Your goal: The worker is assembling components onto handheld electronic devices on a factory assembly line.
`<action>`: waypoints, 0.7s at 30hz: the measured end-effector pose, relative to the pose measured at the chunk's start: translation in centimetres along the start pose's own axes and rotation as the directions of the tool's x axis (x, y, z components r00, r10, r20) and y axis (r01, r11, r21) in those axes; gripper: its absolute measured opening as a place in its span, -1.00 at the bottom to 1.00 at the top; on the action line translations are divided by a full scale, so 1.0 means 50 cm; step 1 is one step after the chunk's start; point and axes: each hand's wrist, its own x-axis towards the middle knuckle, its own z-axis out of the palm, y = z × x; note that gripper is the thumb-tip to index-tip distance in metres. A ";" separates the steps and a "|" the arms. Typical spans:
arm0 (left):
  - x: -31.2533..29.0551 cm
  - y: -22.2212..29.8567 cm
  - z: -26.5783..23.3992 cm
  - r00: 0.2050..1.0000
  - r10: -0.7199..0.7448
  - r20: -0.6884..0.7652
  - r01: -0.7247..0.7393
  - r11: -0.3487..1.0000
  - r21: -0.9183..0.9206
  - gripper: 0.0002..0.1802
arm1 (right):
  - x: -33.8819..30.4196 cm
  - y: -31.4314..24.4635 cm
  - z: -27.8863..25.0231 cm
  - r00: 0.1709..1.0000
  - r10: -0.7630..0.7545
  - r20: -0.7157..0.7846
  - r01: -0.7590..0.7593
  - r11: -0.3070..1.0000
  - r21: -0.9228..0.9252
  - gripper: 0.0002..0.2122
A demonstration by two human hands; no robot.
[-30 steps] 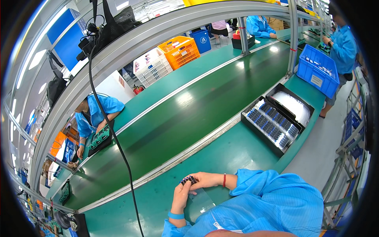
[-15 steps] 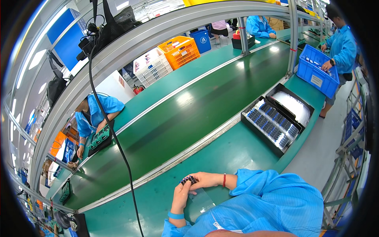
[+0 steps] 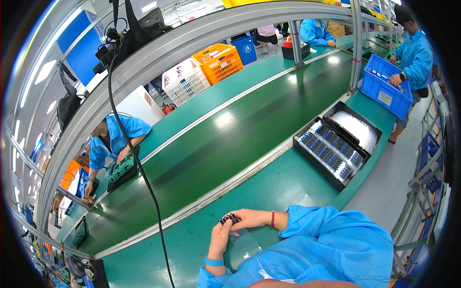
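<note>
Close in front of me, my left hand (image 3: 219, 241) and my right hand (image 3: 249, 218) meet above the near worktop. Both are closed on a small bundle of black parts (image 3: 230, 219) with bluish and reddish ends, whose exact kind I cannot make out. A clear plastic bag or sheet (image 3: 247, 245) shows below the fingers, between my hands and my blue smock. Whether the fingers also grip it is hidden. To the right, a black tray (image 3: 344, 184) holds rows of similar black and blue parts in clear packing.
Behind the tray stands a black box with clear plastic bags (image 3: 357, 129). A green conveyor belt (image 3: 225, 149) runs diagonally beyond the worktop. A black cable (image 3: 144, 180) hangs before it. Co-workers stand at a blue crate (image 3: 388, 91) and sit at the far side.
My hands and the bundle look unmoved. At the far left, a co-worker's hand has shifted along the table edge. The co-worker at the blue crate has moved a hand slightly.
</note>
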 end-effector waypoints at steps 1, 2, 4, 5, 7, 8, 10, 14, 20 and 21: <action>0.000 0.000 0.000 1.000 0.000 0.000 0.000 1.000 0.000 -0.67 | 0.000 0.000 0.000 1.000 -0.003 -0.003 0.003 1.000 -0.004 -0.68; 0.001 -0.001 -0.001 1.000 -0.001 0.001 0.001 1.000 0.001 -0.67 | 0.000 -0.001 0.000 1.000 -0.003 -0.002 0.003 1.000 -0.004 -0.68; 0.001 -0.002 -0.002 1.000 -0.002 0.002 0.002 1.000 0.001 -0.68 | 0.000 -0.002 0.001 1.000 -0.002 0.002 0.002 1.000 -0.007 -0.69; 0.001 -0.002 -0.002 1.000 0.000 0.004 0.000 1.000 0.004 -0.68 | 0.000 -0.002 0.000 1.000 -0.002 0.002 0.002 1.000 -0.007 -0.69; 0.001 -0.004 -0.003 1.000 0.003 0.005 -0.003 1.000 0.006 -0.68 | 0.001 -0.001 -0.001 1.000 -0.002 0.006 0.002 1.000 -0.015 -0.69; 0.001 -0.004 -0.004 1.000 -0.002 0.000 0.002 1.000 0.020 -0.67 | 0.001 -0.001 0.000 1.000 -0.002 0.006 0.002 1.000 -0.015 -0.69; 0.001 -0.004 -0.005 1.000 -0.007 -0.005 0.007 0.999 0.033 -0.67 | 0.001 -0.003 0.001 1.000 0.003 0.001 -0.003 1.000 -0.027 -0.69; 0.000 0.001 0.001 1.000 -0.003 -0.007 0.003 1.000 0.014 -0.67 | 0.001 0.002 -0.001 1.000 -0.004 -0.002 0.004 1.000 -0.028 -0.68; 0.000 0.004 0.001 1.000 -0.007 -0.005 0.007 1.000 0.010 -0.68 | 0.001 0.000 -0.001 1.000 -0.010 -0.009 0.009 0.999 -0.049 -0.65; 0.000 0.004 0.001 1.000 -0.008 -0.003 0.008 1.000 0.011 -0.68 | 0.001 0.001 -0.001 1.000 -0.009 -0.010 0.008 0.999 -0.049 -0.65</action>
